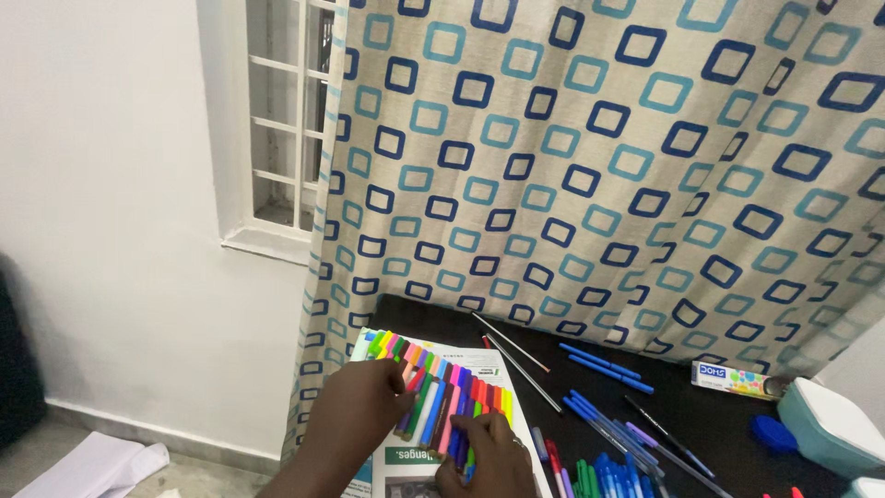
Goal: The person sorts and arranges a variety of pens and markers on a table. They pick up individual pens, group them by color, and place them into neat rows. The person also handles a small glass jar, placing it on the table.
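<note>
Both hands sit lowest in the view, at the near edge of a black table (701, 420); the left hand (364, 406) lies flat and fairly open with its fingertips pressing on a row of coloured markers (442, 392), while the right hand (493, 456) curls loosely, fingers bent against the near ends of the same row, gripping nothing outright; the markers lie side by side, touching, in a slanted band on a printed booklet (410, 461) at the table's left corner. Just right of the booklet lie two thin grey pencils (521, 361), then several blue pens (604, 364) scattered apart, and a heap of blue and green pens (608, 480) at the bottom edge; farther right rest a small white box (737, 380), a blue cap-like piece (772, 433) and a pale teal lidded case (834, 426), shut, its contents hidden. Behind hangs a curtain (599, 166) with blue squares; left of it, a barred window (281, 120) and white wall (101, 203).
</note>
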